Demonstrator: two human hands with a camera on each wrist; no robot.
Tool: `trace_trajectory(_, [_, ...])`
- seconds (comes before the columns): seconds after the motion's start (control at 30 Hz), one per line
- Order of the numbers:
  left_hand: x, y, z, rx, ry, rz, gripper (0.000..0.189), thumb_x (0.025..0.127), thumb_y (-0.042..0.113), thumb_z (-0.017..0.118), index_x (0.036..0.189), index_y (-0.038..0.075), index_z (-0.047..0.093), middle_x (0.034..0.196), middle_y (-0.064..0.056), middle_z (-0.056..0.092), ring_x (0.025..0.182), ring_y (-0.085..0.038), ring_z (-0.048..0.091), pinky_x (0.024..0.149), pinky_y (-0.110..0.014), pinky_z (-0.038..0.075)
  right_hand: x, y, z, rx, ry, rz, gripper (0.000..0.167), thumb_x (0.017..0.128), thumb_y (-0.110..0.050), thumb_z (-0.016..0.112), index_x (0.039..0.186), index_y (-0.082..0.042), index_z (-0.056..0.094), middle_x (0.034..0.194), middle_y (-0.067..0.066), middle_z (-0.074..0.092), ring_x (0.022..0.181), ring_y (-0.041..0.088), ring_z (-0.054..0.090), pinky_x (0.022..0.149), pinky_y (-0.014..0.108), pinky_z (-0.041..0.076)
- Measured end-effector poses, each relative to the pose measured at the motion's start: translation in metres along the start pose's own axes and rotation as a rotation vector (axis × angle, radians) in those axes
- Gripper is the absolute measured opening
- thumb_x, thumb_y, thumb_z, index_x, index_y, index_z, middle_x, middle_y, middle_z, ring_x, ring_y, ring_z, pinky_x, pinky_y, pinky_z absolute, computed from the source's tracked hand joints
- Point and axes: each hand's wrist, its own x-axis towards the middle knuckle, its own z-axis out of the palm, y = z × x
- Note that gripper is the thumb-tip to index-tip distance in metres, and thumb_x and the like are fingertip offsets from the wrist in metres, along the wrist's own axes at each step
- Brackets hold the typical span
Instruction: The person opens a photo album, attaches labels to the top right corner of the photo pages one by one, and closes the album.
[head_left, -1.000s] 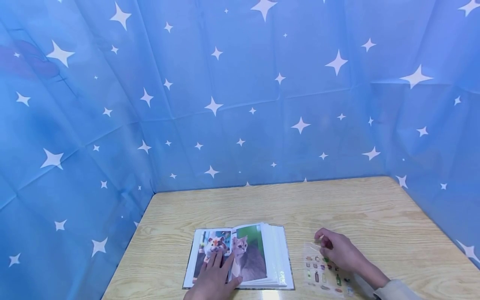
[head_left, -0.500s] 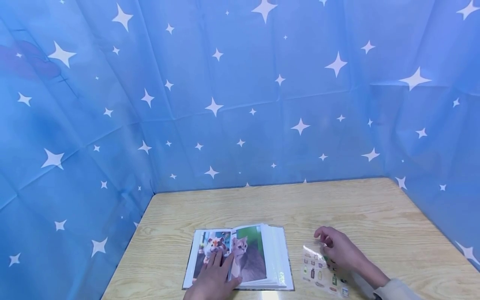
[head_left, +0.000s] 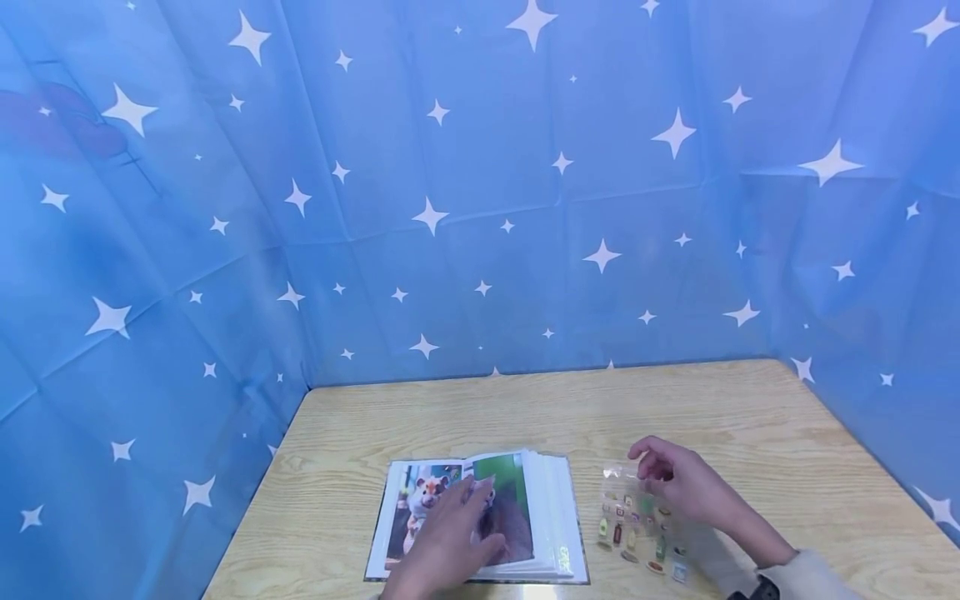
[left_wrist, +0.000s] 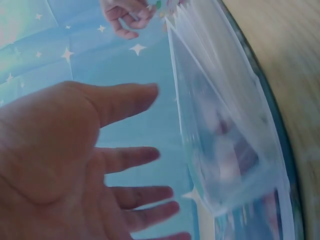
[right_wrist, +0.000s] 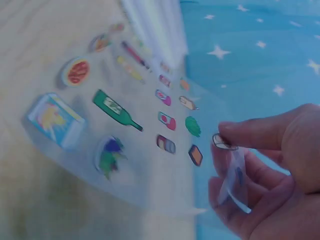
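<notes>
An open photo album (head_left: 574, 537) lies on the table, showing a hamster picture (head_left: 429, 490) on its left page and a cat picture (head_left: 513, 521) on its right. Above these pages my left hand (head_left: 450, 540) hovers with fingers spread and nothing in it; the left wrist view shows a gap between the hand (left_wrist: 55, 155) and the album (left_wrist: 235, 125). To the album's right, my right hand (head_left: 686, 485) pinches a clear sticker sheet (right_wrist: 145, 100) by its edge between thumb and fingers. Food and bottle stickers cover the sheet, which tilts up off the table.
The wooden table (head_left: 540, 408) reaches back to a blue curtain (head_left: 525, 208) with white stars, which also hangs along both sides. A dark band (head_left: 763, 588) circles the right wrist below a pale sleeve (head_left: 806, 579).
My left hand has lifted off the hamster page and moved right, over the cat picture. My right hand has risen slightly, raising the sticker sheet with it.
</notes>
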Motion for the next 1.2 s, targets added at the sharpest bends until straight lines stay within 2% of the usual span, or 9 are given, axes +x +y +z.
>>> trace_trajectory(0.17, [0.013,0.009,0.006,0.0,0.098,0.128,0.061,0.093,0.039,0.065,0.144,0.008,0.05,0.144,-0.013,0.052,0.134,-0.033,0.048,0.104,-0.056,0.043,0.002,-0.013,-0.014,0.054,-0.04,-0.03,0.031,0.084,0.009,0.069,0.112,-0.001,0.058,0.087,0.006,0.065,0.077,0.011,0.065,0.068,0.025,0.056])
trace_trajectory(0.23, [0.018,0.013,0.008,-0.014,0.132,0.154,0.058,0.094,0.039,0.065,0.142,0.009,0.052,0.141,-0.01,0.055,0.131,-0.03,0.051,0.102,-0.053,0.046,0.003,-0.019,-0.018,0.071,-0.06,-0.038,0.031,0.085,0.008,0.069,0.112,-0.001,0.058,0.088,0.006,0.065,0.078,0.012,0.065,0.069,0.025,0.057])
trace_trajectory(0.47, [0.029,0.03,0.014,-0.12,0.134,0.179,0.049,0.094,0.033,0.066,0.139,0.016,0.055,0.14,-0.003,0.057,0.131,-0.024,0.051,0.106,-0.047,0.044,0.005,-0.038,-0.026,0.093,-0.128,-0.048,0.029,0.087,0.0,0.07,0.113,-0.003,0.058,0.088,0.002,0.065,0.078,0.013,0.065,0.068,0.026,0.056])
trace_trajectory(0.6, [0.034,0.038,0.015,-0.157,0.134,0.184,0.048,0.095,0.035,0.065,0.139,0.021,0.055,0.138,-0.001,0.058,0.129,-0.021,0.053,0.106,-0.045,0.044,0.006,-0.048,-0.03,0.105,-0.147,-0.101,0.029,0.087,-0.003,0.071,0.113,-0.003,0.058,0.086,0.003,0.066,0.077,0.016,0.066,0.068,0.027,0.056])
trace_trajectory(0.73, [0.038,0.046,0.014,-0.274,0.113,0.189,0.049,0.096,0.041,0.063,0.141,0.025,0.051,0.135,0.002,0.061,0.125,-0.016,0.057,0.102,-0.042,0.048,0.009,-0.056,-0.031,0.169,-0.18,-0.136,0.028,0.089,0.0,0.069,0.114,-0.002,0.057,0.086,0.003,0.066,0.077,0.018,0.067,0.067,0.029,0.056])
trace_trajectory(0.87, [0.042,0.056,0.013,-0.436,0.074,0.195,0.051,0.096,0.046,0.061,0.142,0.028,0.048,0.13,0.003,0.063,0.121,-0.014,0.059,0.099,-0.038,0.05,0.014,-0.06,-0.025,0.253,-0.218,-0.146,0.029,0.089,0.003,0.067,0.116,-0.001,0.056,0.088,0.005,0.066,0.077,0.021,0.067,0.066,0.031,0.056])
trace_trajectory(0.97, [0.045,0.063,0.015,-0.548,0.052,0.223,0.052,0.096,0.041,0.062,0.143,0.025,0.046,0.127,0.001,0.065,0.117,-0.015,0.061,0.099,-0.035,0.05,0.019,-0.06,-0.018,0.291,-0.233,-0.162,0.03,0.088,0.002,0.068,0.116,-0.001,0.056,0.088,0.01,0.066,0.076,0.02,0.067,0.065,0.03,0.056])
trace_trajectory(1.07, [0.047,0.067,0.018,-0.65,0.028,0.229,0.055,0.097,0.036,0.063,0.146,0.022,0.042,0.124,0.002,0.067,0.113,-0.011,0.063,0.098,-0.03,0.05,0.023,-0.061,-0.011,0.315,-0.244,-0.188,0.031,0.088,0.001,0.069,0.116,0.0,0.056,0.089,0.009,0.066,0.076,0.016,0.067,0.065,0.031,0.057])
trace_trajectory(1.2, [0.051,0.071,0.021,-0.806,-0.018,0.176,0.062,0.097,0.03,0.065,0.15,0.023,0.035,0.118,0.004,0.07,0.107,-0.008,0.066,0.095,-0.025,0.051,0.026,-0.061,-0.004,0.33,-0.254,-0.213,0.032,0.087,0.001,0.069,0.116,-0.001,0.056,0.09,0.001,0.066,0.076,0.012,0.066,0.065,0.031,0.057])
